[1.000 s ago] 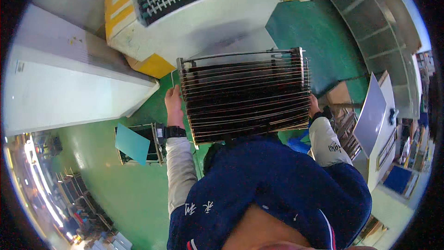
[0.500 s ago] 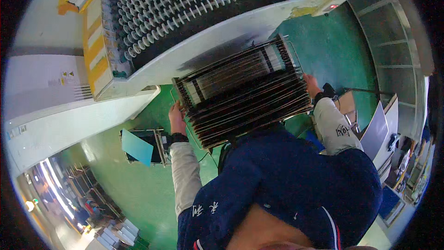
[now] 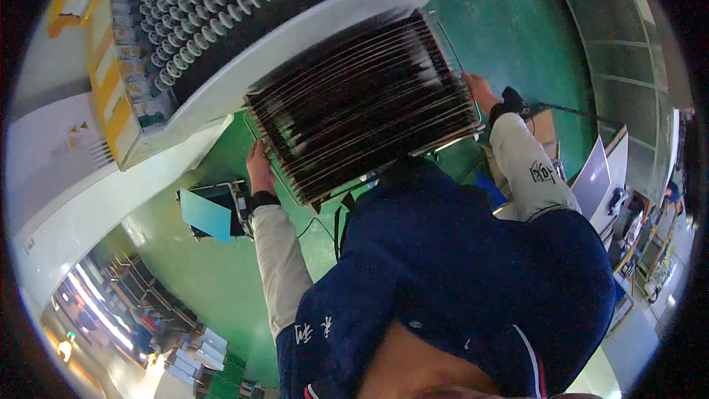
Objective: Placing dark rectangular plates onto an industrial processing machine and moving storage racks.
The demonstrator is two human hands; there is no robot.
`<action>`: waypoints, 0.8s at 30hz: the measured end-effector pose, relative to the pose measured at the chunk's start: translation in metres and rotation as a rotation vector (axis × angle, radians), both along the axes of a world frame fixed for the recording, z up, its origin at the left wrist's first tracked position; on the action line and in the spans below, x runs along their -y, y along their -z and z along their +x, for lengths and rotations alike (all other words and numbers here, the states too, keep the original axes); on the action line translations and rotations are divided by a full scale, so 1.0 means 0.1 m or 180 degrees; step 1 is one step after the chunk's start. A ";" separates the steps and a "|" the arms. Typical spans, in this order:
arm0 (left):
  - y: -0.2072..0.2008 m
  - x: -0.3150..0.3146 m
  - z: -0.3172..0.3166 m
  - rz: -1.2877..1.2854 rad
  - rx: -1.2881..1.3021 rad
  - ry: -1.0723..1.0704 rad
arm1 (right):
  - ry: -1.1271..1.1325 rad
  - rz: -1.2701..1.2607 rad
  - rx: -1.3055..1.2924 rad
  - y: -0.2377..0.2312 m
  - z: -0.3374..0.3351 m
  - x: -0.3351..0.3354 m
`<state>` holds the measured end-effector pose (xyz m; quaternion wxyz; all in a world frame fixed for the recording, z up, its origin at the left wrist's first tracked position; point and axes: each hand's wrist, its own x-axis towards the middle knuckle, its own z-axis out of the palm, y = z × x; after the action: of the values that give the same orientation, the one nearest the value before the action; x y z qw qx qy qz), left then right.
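Teal sheet [image 3: 207,214] at far left, leaning across a dark frame by the floor; I log it well apart from both hands. Above it in view, rows of pale rollers [image 3: 214,7] sit in a white machine [image 3: 317,26].

Left hand [image 3: 260,166]: at the rack's near-left corner region, on the outer side. I read its fingers as curled round the thin side rail, pointing away from the body; thumb contact not clear to me. Forearm runs nearly straight up from the lower edge, pale sleeve, dark band at the wrist.

Centre: slotted rack [image 3: 362,107], many thin dark layers, blurred. It lies between the hands, to the right of the left fingers and to the left of the right ones. Long axis slants from lower left to upper right, roughly hand to hand. Far long side lies along the machine's wall; touching or apart, I cannot tell. Neither hand is clearly the nearer; each is at its own end.

Right hand [image 3: 480,91]: set farther out from the body than the left, fingers bent onto the opposite rail, tips partly hidden. Forearm angles up and inward from the shoulder. Beyond it, a grey panel [image 3: 593,177] leans at far right.
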<state>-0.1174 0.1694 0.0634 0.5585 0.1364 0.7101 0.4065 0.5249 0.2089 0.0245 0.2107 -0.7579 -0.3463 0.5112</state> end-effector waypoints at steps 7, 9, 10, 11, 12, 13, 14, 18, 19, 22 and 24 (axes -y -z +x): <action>0.40 0.57 -0.20 -0.0173 -0.0011 -0.0145 | 0.0160 0.0937 0.1191 -0.57 -0.27 0.17; 0.50 0.85 -0.27 -0.0204 0.0042 -0.0226 | -0.0040 0.1443 0.1613 -0.71 -0.42 0.30; 0.52 0.95 -0.27 -0.0244 0.0107 -0.0294 | -0.0036 0.1465 0.1624 -0.80 -0.51 0.36; 0.51 1.05 -0.21 -0.0228 0.0128 -0.0298 | -0.0272 0.1650 0.1845 -0.89 -0.60 0.43; 0.51 1.17 -0.14 -0.0220 0.0125 -0.0345 | -0.0514 0.1832 0.2064 -0.98 -0.69 0.51; 0.48 1.30 -0.09 -0.0219 0.0111 -0.0388 | -0.0519 0.1841 0.2072 -1.10 -0.80 0.62; 0.52 1.45 -0.08 -0.0207 0.0123 -0.0420 | -0.0813 0.2092 0.1989 -1.21 -0.92 0.70; 0.62 1.96 0.01 -0.0268 0.0340 -0.0670 | -0.1427 0.2421 0.1752 -1.31 -1.11 1.06; 0.64 2.08 0.03 -0.0345 0.0380 -0.0681 | -0.1577 0.2371 0.1718 -1.36 -1.17 1.18; 0.71 2.34 0.13 -0.0429 0.0437 -0.0849 | -0.2010 0.2280 0.1918 -1.36 -1.28 1.40; 0.74 2.45 0.19 -0.0532 0.0455 -0.0923 | -0.2242 0.2368 0.2096 -1.32 -1.31 1.49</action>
<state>-0.0983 -0.0753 -0.0102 0.5524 -0.0436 0.7122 0.4310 0.3935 0.0595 0.1566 0.1614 -0.5916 -0.7785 0.1337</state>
